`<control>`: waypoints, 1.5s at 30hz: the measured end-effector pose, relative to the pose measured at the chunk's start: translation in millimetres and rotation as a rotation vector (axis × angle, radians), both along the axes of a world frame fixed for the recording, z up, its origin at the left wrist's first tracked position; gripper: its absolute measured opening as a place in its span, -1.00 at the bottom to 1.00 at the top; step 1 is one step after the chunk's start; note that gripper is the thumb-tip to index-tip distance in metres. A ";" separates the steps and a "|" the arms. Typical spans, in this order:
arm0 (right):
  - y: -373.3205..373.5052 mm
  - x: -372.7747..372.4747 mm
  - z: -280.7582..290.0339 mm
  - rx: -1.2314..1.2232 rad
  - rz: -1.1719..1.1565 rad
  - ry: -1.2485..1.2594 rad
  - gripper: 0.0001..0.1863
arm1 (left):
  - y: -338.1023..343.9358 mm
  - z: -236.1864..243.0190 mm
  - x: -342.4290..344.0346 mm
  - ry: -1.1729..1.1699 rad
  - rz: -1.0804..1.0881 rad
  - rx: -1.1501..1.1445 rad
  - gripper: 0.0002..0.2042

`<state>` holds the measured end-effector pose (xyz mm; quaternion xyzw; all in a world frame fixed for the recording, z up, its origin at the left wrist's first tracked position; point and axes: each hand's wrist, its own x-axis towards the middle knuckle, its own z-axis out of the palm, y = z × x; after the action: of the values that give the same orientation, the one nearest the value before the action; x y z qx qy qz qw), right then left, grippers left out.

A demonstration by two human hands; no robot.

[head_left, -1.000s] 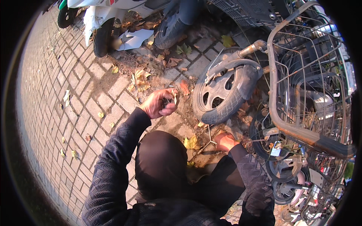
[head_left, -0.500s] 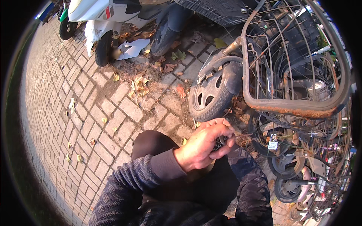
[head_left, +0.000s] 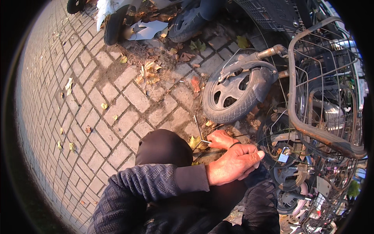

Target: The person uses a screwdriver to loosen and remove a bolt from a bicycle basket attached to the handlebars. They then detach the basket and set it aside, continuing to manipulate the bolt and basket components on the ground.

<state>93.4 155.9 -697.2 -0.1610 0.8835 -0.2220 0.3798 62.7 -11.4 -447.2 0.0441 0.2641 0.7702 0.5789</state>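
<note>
My left hand (head_left: 233, 165) crosses in front of my knees, its thumb pressed against curled fingers. Whatever lies inside that grip is hidden. Just beyond it, low over the paving, my right hand (head_left: 220, 139) is closed with its fingertips at the short end of a thin, bent metal rod (head_left: 198, 127). A dark loop (head_left: 235, 144) shows between the two hands; I cannot tell what it is. The spoked wheel (head_left: 230, 95) of a fallen two-wheeler lies tilted just past my hands, apart from both of them.
A rusty wire basket (head_left: 298, 111) juts in at the right, with tangled bicycles and wheels (head_left: 288, 175) below it. Brick paving (head_left: 113, 134) spreads leftward, dotted with dry leaves (head_left: 150, 72). White scrap (head_left: 148, 30) lies by a parked scooter's wheel (head_left: 113, 29).
My hands, earlier together around a small dark metal thing, have parted. The right reaches out to the rod on the paving; the left has moved slightly right. The whole view has shifted.
</note>
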 end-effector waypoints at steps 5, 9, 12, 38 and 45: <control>-11.4 -10.8 2.1 0.027 0.027 -0.016 -0.78 | -7.0 -4.7 -29.0 0.111 0.013 0.018 -0.69; -13.8 -15.0 -3.1 0.049 0.037 -0.013 -0.78 | -11.1 -3.5 -53.8 0.089 -0.014 -0.052 -0.61; -13.3 -12.2 -14.7 0.076 0.069 0.027 -0.78 | -15.9 -0.4 -61.1 0.141 -0.066 -0.085 -0.56; -2.3 -0.1 -50.5 0.104 0.115 0.126 -0.76 | -12.7 -6.3 -65.2 0.356 0.055 -0.074 -0.61; -0.6 0.9 -51.8 0.071 0.097 0.166 -0.76 | -9.1 -6.5 -64.3 0.378 0.051 -0.089 -0.61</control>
<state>94.3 155.4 -749.0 -0.2078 0.9104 -0.1579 0.3209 -1.5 -20.5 -453.7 0.1554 0.4030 0.7500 0.5009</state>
